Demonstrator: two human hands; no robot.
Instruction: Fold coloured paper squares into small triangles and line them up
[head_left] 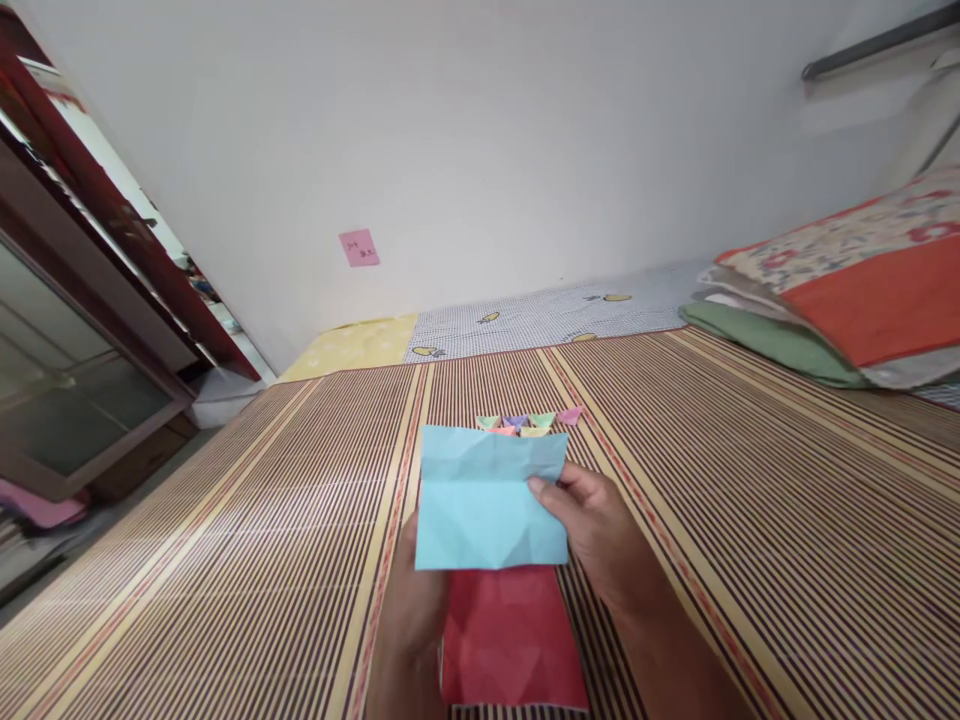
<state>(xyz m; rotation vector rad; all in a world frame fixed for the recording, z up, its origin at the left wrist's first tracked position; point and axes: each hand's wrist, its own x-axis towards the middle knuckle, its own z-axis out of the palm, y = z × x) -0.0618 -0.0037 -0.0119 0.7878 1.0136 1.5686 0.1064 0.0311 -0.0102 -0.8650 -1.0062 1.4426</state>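
Paper (491,525), blue and creased, is raised between the hands, its side edge pinched by the right hand (600,530). A loose pinch could let it slip; uneven pressure could crumple it. The left hand's (424,605) fingers are mostly hidden behind it, their grip impossible to tell. Red paper (514,640) shows partly between the wrists; beyond the hands, 2 of 6 visible folded pieces (515,422) look partly covered.

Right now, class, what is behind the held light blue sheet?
Beyond the top edge of the light blue sheet, small folded papers show on the striped mat; below it, red paper. Covered: part of the left hand, the red paper's far end and anything else there.
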